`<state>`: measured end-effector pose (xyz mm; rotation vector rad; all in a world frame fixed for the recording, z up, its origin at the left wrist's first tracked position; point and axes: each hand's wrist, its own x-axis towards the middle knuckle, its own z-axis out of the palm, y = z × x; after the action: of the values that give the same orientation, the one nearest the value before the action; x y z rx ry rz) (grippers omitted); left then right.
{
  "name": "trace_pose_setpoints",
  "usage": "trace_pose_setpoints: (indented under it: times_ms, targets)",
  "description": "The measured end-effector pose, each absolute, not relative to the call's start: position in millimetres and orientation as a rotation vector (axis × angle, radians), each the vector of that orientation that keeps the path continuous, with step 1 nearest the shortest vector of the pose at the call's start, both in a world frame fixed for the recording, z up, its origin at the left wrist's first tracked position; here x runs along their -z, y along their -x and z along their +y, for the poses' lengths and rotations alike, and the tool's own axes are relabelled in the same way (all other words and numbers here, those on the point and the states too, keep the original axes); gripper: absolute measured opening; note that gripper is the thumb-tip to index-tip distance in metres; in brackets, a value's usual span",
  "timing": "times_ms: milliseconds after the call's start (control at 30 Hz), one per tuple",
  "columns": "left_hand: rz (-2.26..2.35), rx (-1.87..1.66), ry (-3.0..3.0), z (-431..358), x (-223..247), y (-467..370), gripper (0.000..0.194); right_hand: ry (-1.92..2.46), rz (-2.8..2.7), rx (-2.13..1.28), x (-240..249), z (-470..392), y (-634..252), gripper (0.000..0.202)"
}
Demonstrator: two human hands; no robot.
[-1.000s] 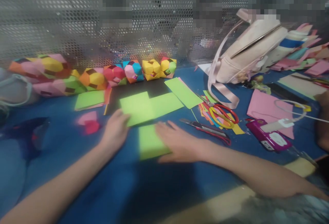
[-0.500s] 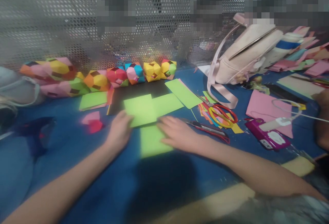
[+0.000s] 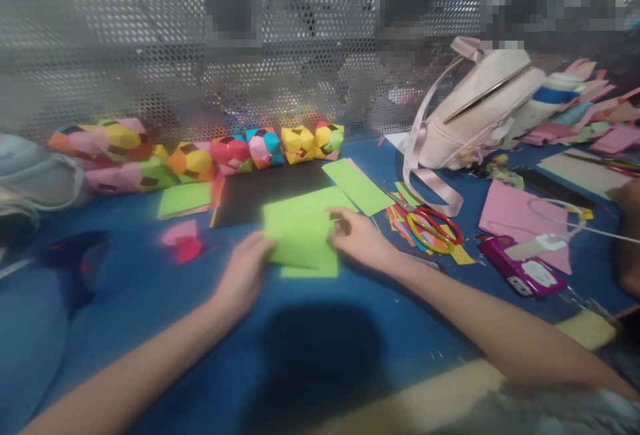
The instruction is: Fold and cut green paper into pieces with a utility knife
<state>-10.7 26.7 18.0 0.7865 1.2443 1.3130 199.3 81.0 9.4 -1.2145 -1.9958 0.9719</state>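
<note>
A light green paper sheet (image 3: 297, 228) is held up over the blue table. My left hand (image 3: 246, 265) is closed on its left edge, the thumb near the surface. At the right edge, my right hand (image 3: 357, 238) is closed with curled fingers pinching the paper; its fingertips are slightly blurred. Below the held sheet, the lower strip of another green sheet (image 3: 310, 272) shows. More green paper (image 3: 334, 196) shows behind it, and a green stack (image 3: 357, 185) lies to the upper right.
Scissors (image 3: 431, 228) lie on paper scraps at right, with a purple device (image 3: 523, 266) beyond. Folded paper balls (image 3: 230, 154) line the back by a perforated metal screen (image 3: 320, 75). A pink bag (image 3: 480, 105) leans there. A dark blue glue gun (image 3: 75, 265) lies left.
The green sheet has moved right and down, now covering most of the lower one. My right hand has lifted off the lower sheet and curled its fingers at the upper sheet's right edge.
</note>
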Motion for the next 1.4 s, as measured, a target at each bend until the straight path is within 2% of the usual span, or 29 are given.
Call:
trace_pose_setpoints:
  times_ms: [200,567,833,1067,1200,1400]
  targets:
    - [1.175,-1.317,-0.751,23.7,-20.8,3.5,0.02,0.99,-1.286,-1.398,-14.5,84.3,-199.4,0.048]
    - [1.158,-1.328,-0.755,24.8,-16.9,2.9,0.025,0.879,-0.985,-1.611,-25.1,75.7,-191.5,0.035]
    - [1.198,-1.356,-0.801,21.6,-6.6,5.9,0.042,0.993,-1.323,-1.383,-25.1,66.3,-192.7,0.028]
    - [1.204,-1.348,-0.851,21.2,0.7,6.5,0.034,1.107,-1.526,-1.145,-29.4,58.5,-193.8,0.029]
    - [1.214,-1.349,-0.877,21.0,3.3,6.6,0.03,1.095,-1.57,-1.134,-26.9,57.4,-192.8,0.035]
    - [1.252,-1.332,-0.932,16.7,2.5,5.7,0.024,1.19,-1.615,-0.965,-22.9,57.5,-195.4,0.029]
